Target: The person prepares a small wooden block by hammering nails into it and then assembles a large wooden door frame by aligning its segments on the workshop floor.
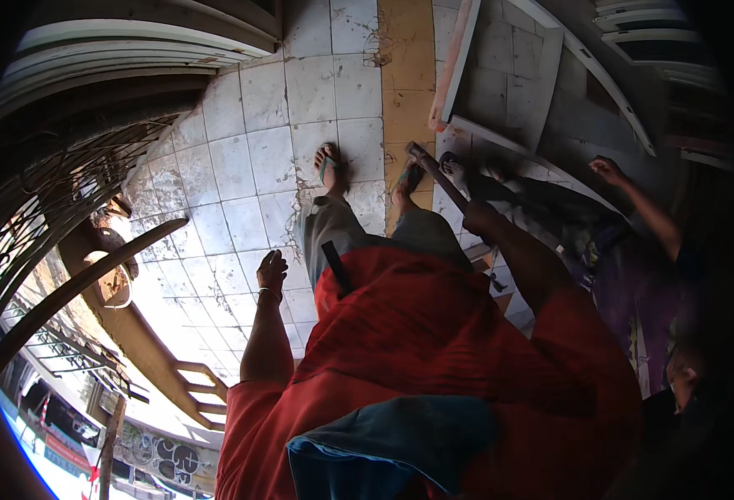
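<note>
My right hand (481, 219) is closed round the handle of a hammer (447, 182). The hammer points forward and to the left, with its head (417, 151) above my right foot in the view. My left hand (273, 271) hangs beside my left hip with a band on its wrist. Its fingers are loosely bent and apart, and nothing shows in them. Below are my sandalled feet (328, 162) on the tiled floor (254, 162). A dark strap-like piece (334, 263) sticks out at the waist of my red shirt (417, 308).
A white wooden frame (546, 87) lies at the far right. Close on my right stands another person, one hand (609, 170) raised, in purple clothing (629, 308). White slatted panels (134, 42) are at the far left, above a metal grille (29, 217). A round white-rimmed container (125, 287) stands left.
</note>
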A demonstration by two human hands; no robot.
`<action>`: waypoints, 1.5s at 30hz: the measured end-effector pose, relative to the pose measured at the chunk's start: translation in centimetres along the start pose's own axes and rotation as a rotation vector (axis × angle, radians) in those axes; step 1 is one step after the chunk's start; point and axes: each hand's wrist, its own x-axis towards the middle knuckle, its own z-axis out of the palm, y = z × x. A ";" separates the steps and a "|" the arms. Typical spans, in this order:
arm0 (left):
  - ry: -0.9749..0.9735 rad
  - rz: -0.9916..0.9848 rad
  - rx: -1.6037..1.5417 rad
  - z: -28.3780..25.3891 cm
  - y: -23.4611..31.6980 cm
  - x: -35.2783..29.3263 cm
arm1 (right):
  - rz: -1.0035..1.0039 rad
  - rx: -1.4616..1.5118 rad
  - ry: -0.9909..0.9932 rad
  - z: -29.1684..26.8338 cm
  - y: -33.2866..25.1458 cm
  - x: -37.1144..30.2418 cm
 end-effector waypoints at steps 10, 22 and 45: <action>0.032 0.236 -0.211 -2.3 10.0 0.4 | -0.408 -0.039 0.253 -8.4 -19.7 6.8; 0.013 0.183 0.038 0.2 5.4 -2.2 | -0.390 -0.139 0.370 -8.4 -15.0 14.3; -0.001 0.215 0.056 4.2 4.6 -2.6 | -0.501 0.097 0.130 -10.1 -18.7 7.5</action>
